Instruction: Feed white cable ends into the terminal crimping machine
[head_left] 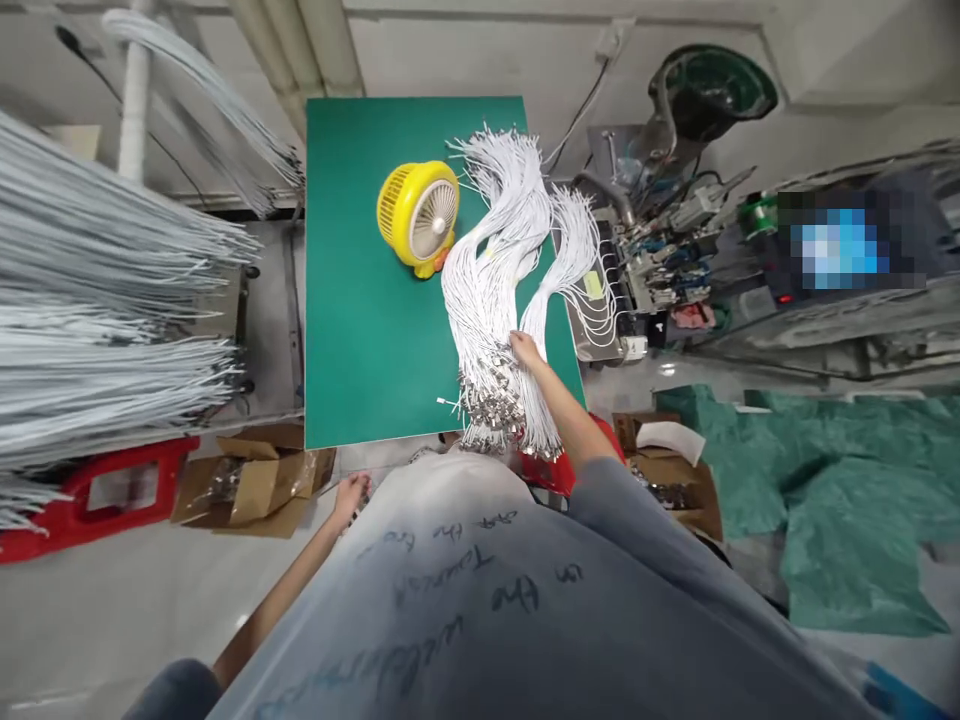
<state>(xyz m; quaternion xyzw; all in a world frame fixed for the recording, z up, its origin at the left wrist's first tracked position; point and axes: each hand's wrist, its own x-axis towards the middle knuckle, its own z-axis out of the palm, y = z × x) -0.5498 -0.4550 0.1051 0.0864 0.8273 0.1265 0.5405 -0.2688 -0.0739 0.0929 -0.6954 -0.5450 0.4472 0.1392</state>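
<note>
A large bundle of white cables (480, 290) with small metal-looking ends lies along the right side of the green tabletop (367, 370). My right hand (527, 350) is on the near part of this bundle, its fingers closed at the cables' edge. A second, smaller bundle of white cables (574, 240) lies just to the right and overhangs the table edge. Low beside my body, off the table's near edge, my left hand (351, 498) has its fingers curled. What it holds, if anything, is too small to make out.
A yellow fan (420, 215) stands on the table, left of the cables. Many white cables (112, 260) hang on a rack at left. A machine (667, 250) adjoins the table at right. Cardboard boxes (259, 480) and green sacks (847, 540) are on the floor.
</note>
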